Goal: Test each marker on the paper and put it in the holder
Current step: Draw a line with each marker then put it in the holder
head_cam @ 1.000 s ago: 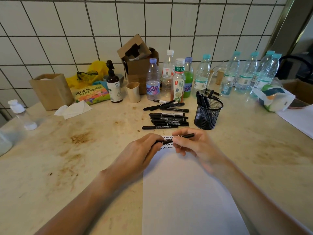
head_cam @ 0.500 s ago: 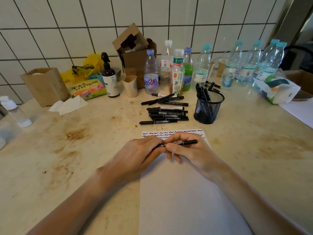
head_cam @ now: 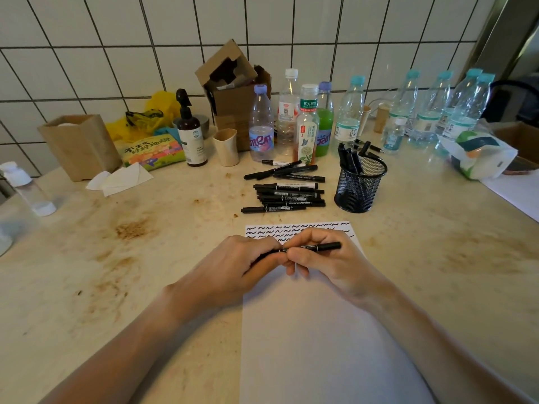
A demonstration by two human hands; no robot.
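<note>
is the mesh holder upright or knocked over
Upright. The black mesh holder stands on its base on the table, open rim facing up, with several black markers sticking out of its top.

soft daylight, sharp, wide-angle edge bowing

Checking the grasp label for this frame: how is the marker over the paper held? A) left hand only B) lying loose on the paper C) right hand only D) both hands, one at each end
D: the left hand grips one end of the marker and the right hand pinches its middle, with the other end sticking out to the right, above the paper.
</note>
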